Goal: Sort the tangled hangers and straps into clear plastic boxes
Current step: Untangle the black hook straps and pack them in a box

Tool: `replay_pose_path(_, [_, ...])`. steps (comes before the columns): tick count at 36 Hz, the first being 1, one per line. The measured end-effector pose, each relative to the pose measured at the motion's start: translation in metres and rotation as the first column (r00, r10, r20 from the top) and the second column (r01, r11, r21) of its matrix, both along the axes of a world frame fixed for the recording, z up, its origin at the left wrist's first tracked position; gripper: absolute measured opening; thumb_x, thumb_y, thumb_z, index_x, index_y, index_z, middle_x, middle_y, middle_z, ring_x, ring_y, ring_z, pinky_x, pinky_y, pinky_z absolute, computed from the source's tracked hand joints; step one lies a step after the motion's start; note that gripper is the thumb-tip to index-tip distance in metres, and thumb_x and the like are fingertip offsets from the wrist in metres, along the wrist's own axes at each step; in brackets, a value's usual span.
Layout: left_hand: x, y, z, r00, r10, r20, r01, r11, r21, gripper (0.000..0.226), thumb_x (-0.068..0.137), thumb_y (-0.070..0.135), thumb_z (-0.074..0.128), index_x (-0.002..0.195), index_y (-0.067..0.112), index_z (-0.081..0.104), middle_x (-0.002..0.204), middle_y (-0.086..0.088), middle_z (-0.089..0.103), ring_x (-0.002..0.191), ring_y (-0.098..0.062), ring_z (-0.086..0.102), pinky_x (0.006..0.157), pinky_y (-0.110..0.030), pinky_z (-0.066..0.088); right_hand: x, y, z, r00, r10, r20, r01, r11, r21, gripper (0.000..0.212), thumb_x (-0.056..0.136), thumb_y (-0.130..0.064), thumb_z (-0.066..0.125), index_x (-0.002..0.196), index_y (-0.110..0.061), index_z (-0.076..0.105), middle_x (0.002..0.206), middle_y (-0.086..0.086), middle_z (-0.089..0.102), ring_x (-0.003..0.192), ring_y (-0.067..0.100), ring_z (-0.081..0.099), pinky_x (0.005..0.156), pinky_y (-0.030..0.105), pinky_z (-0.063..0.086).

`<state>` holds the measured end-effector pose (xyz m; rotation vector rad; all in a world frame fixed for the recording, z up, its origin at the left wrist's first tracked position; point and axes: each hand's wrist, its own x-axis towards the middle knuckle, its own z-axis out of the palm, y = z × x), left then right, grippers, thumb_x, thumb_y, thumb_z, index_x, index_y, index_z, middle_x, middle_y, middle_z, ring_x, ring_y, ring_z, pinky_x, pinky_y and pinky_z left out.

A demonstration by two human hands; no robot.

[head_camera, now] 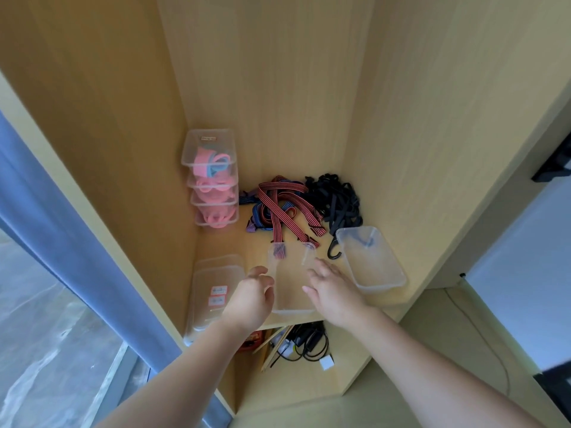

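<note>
Though three clear boxes [213, 180] stand stacked in the far left corner of the shelf [380, 299], each filled with pink pieces, the greater part of the sorting looks undone to me. From the head camera, the only view there is, striped straps [284, 205] lie knotted together at the back of the shelf; a black pile [336, 202] sits touching them on the right, and a black hook [335, 253] pokes out between the two boxes in front. The middle box [292, 282] looks empty, save that one striped end reaches its far rim, inside or behind I cannot tell; the right box [370, 261] has something bluish at its far end, too blurred to name. Lids [216, 291] lie stacked on the left, none yet fitted to the front boxes. The left hand [250, 298] is beside the middle box's left wall, its grip loose, fingers lightly curled round nothing; the right hand [333, 288] is over the right wall, fingers spread, grip open and empty. Cables [306, 341] sit on the level below. My guess is that untangling the straps comes next, then boxing and lidding.
</note>
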<state>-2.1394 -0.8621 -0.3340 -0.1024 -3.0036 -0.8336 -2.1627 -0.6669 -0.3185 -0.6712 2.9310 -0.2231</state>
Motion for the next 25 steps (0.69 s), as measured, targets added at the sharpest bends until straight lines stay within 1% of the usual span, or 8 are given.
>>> replay_pose_path(5, [-0.004,-0.006,0.002,0.999,-0.045,-0.009,0.045,0.999,-0.017,0.025,0.092,0.007,0.049,0.107,0.009,0.069,0.144,-0.007,0.043,0.092,-0.026,0.066,0.08,-0.025,0.05,-0.009,-0.005,0.0,0.996,-0.035,0.082,0.038,0.998,-0.043,0.051,0.106,-0.033,0.03,0.149,-0.006,0.031,0.16,0.008,0.02,0.148,0.02,0.016,0.118,0.028,0.012])
replay_pose_path(9, [-0.015,-0.009,0.003,0.997,-0.046,-0.059,0.045,0.999,-0.025,0.024,0.089,0.008,0.052,0.106,0.011,0.069,0.141,-0.008,0.045,0.111,-0.029,0.058,0.087,-0.028,0.049,-0.02,-0.002,0.008,0.998,-0.038,0.055,0.042,0.996,-0.073,0.047,0.105,-0.032,0.033,0.147,-0.011,0.039,0.158,0.005,0.028,0.145,0.02,0.024,0.117,0.031,0.02])
replay_pose_path(13, [-0.033,-0.007,0.012,0.989,-0.064,-0.131,0.062,0.998,-0.026,0.025,0.088,0.006,0.053,0.106,0.01,0.07,0.138,-0.009,0.048,0.123,-0.03,0.05,0.091,-0.026,0.042,-0.048,0.014,0.021,0.997,-0.064,-0.05,0.062,0.997,-0.035,0.037,0.101,-0.028,0.045,0.129,-0.01,0.06,0.136,0.006,0.056,0.125,0.024,0.049,0.106,0.038,0.039])
replay_pose_path(15, [-0.043,-0.004,0.015,0.983,-0.074,-0.168,0.073,0.997,-0.008,0.027,0.087,0.002,0.053,0.106,0.009,0.071,0.132,-0.011,0.052,0.12,-0.029,0.051,0.09,-0.024,0.042,-0.068,0.023,0.024,0.996,-0.073,-0.053,0.074,0.997,0.023,0.029,0.098,-0.025,0.051,0.116,-0.007,0.066,0.123,0.007,0.062,0.118,0.024,0.052,0.098,0.039,0.043])
replay_pose_path(17, [-0.052,-0.002,0.015,0.976,-0.082,-0.202,0.088,0.996,0.019,0.027,0.085,0.001,0.055,0.104,0.009,0.072,0.125,-0.01,0.057,0.115,-0.028,0.054,0.09,-0.025,0.044,-0.086,0.028,0.025,0.999,-0.035,-0.021,0.037,0.992,0.124,0.019,0.096,-0.017,0.053,0.1,-0.006,0.068,0.113,0.006,0.062,0.117,0.025,0.05,0.098,0.036,0.04])
replay_pose_path(19, [-0.062,0.001,0.012,0.968,-0.098,-0.233,0.109,0.994,0.032,0.024,0.083,-0.001,0.057,0.099,0.009,0.073,0.118,-0.009,0.06,0.109,-0.028,0.058,0.09,-0.028,0.047,-0.098,0.026,0.026,1.0,0.021,-0.007,-0.019,0.974,0.224,0.015,0.091,-0.004,0.052,0.081,-0.009,0.062,0.101,0.005,0.058,0.114,0.026,0.049,0.103,0.033,0.034])
replay_pose_path(22, [-0.072,0.007,0.007,0.968,-0.099,-0.229,0.106,0.994,0.022,0.022,0.082,-0.001,0.056,0.093,0.009,0.072,0.116,-0.008,0.061,0.104,-0.027,0.059,0.086,-0.031,0.051,-0.106,0.023,0.023,0.994,0.111,0.005,-0.105,0.92,0.378,0.022,0.083,0.007,0.05,0.081,-0.012,0.061,0.098,0.009,0.061,0.115,0.028,0.05,0.119,0.041,0.017])
replay_pose_path(25, [-0.082,0.011,0.005,0.965,-0.117,-0.235,0.121,0.993,0.002,0.021,0.082,0.001,0.054,0.09,0.011,0.071,0.113,-0.006,0.061,0.101,-0.025,0.061,0.081,-0.031,0.053,-0.116,0.02,0.014,0.976,0.215,-0.034,-0.176,0.873,0.455,0.025,0.081,0.009,0.047,0.081,-0.01,0.063,0.083,0.006,0.06,0.098,0.026,0.054,0.121,0.047,0.01])
